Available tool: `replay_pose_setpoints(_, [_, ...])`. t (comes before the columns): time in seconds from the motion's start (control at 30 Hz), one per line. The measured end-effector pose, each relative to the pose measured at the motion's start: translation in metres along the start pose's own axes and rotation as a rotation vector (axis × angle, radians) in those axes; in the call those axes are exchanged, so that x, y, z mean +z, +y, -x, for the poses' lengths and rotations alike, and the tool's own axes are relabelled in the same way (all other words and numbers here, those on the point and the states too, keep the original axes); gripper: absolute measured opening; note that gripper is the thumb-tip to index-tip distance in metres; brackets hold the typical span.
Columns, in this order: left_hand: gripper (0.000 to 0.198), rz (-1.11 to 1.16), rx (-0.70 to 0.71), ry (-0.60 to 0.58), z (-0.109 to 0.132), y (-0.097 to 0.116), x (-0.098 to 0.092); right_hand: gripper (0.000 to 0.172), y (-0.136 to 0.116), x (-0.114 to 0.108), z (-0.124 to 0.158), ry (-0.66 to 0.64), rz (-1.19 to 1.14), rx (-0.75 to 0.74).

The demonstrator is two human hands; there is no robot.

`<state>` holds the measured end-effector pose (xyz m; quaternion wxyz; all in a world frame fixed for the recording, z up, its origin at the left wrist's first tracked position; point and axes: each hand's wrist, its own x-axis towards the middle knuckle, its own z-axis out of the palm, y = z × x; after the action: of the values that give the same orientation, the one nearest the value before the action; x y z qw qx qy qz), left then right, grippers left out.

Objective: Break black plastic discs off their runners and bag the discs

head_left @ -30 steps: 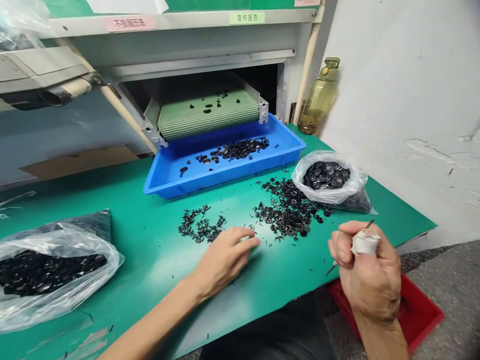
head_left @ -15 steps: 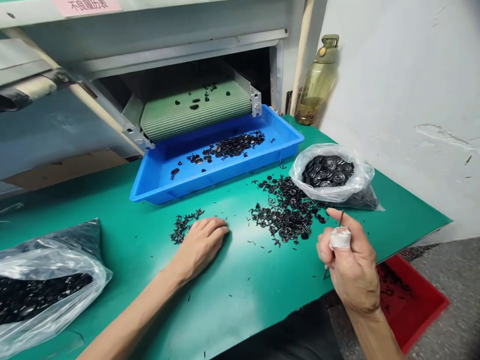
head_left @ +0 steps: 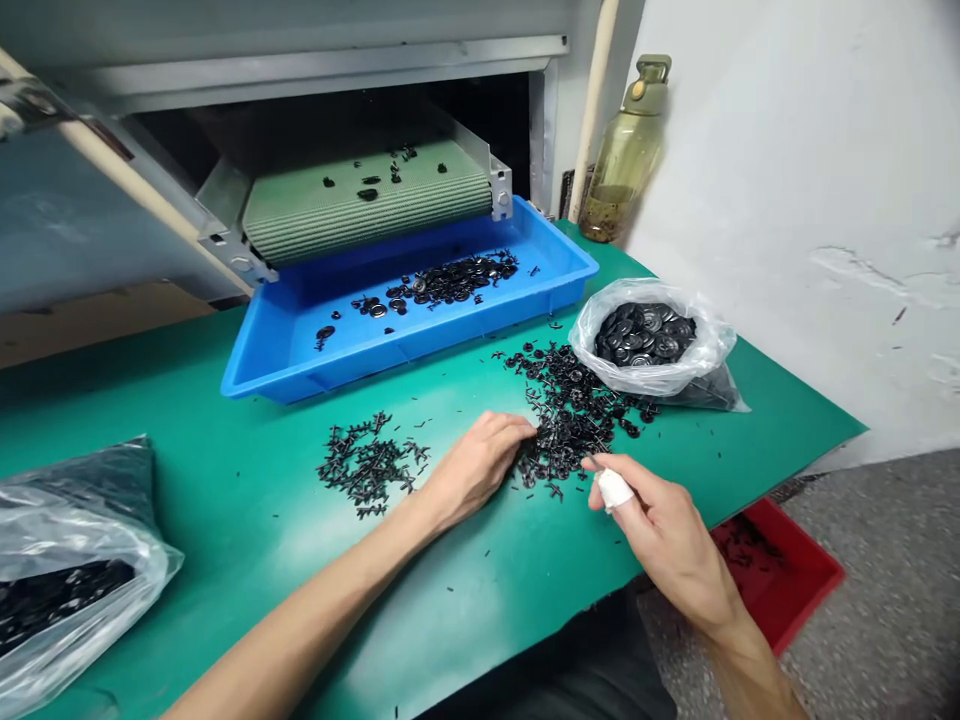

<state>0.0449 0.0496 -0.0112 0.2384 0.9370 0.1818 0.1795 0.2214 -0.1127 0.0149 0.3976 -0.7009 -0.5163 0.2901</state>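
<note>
My left hand (head_left: 480, 465) rests on the green mat (head_left: 247, 530), its fingers curled together at the near edge of a loose pile of small black plastic parts (head_left: 574, 405). My right hand (head_left: 664, 535) comes in from the lower right with its fingers closed. A white wrap (head_left: 613, 489) covers one fingertip, which nearly touches the same pile. Whatever either hand holds is hidden. A smaller heap of black sprue pieces (head_left: 367, 465) lies just left of my left hand.
A blue tray (head_left: 262, 360) with black parts sits under a ribbed green conveyor belt (head_left: 367, 210). A clear bag of black discs (head_left: 649, 340) stands right of the pile, and another bag (head_left: 60, 580) lies at far left. An olive bottle (head_left: 622, 160) stands by the wall; a red bin (head_left: 780, 570) is on the floor.
My left hand has moved right from the sprue heap to the larger pile. My right hand has lowered and reached left to the pile; the thin tool seen in it earlier no longer shows.
</note>
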Motion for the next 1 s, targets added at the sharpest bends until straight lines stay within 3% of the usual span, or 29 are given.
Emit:
replay_pose_setpoints(0.17, [0.023,0.245,-0.141,-0.011,0.019,0.008,-0.009,0.04,0.004,0.019,0.001,-0.081,0.156,-0.149])
replay_pose_setpoints(0.3, [0.02,0.331,-0.346,0.164,0.023,-0.001,-0.009,0.045,-0.004,0.034,0.005,-0.178,0.325,-0.246])
replay_pose_setpoints(0.43, [0.022,0.186,-0.212,0.13,0.025,-0.006,-0.008,0.04,-0.017,0.04,0.003,-0.277,0.527,-0.278])
replay_pose_setpoints(0.57, [0.025,0.043,-0.096,0.004,0.029,-0.003,-0.009,0.042,-0.015,0.039,-0.006,-0.164,0.649,-0.223])
replay_pose_setpoints(0.8, [0.024,-0.043,-0.114,0.037,0.043,0.0,-0.012,0.05,0.002,0.036,-0.01,-0.072,0.516,-0.23])
replay_pose_setpoints(0.9, [0.023,0.115,-0.179,0.138,0.046,0.006,-0.016,0.05,0.001,0.037,-0.008,-0.055,0.441,-0.226])
replay_pose_setpoints(1.0, [0.02,0.572,-0.467,0.224,0.052,0.02,-0.018,0.048,0.001,0.038,-0.005,-0.066,0.385,-0.212])
